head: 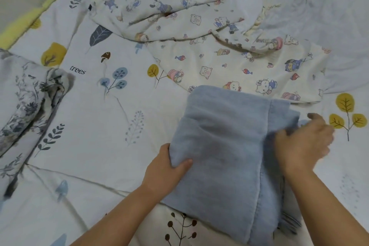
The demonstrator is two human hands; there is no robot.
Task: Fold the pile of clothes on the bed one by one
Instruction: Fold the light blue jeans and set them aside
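Both hands (235, 158) pinch the blue towel's (219, 146) side edges; bedsheet (95, 126) left.

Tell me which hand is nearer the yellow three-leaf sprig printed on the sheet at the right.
Right. The right hand lies just beside the sprig; the left hand grips the blue towel across its far side.

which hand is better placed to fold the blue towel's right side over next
Right, probably. The right hand already lies on the blue towel at its bunched right side, while the left hand pinches the left edge and can anchor it.
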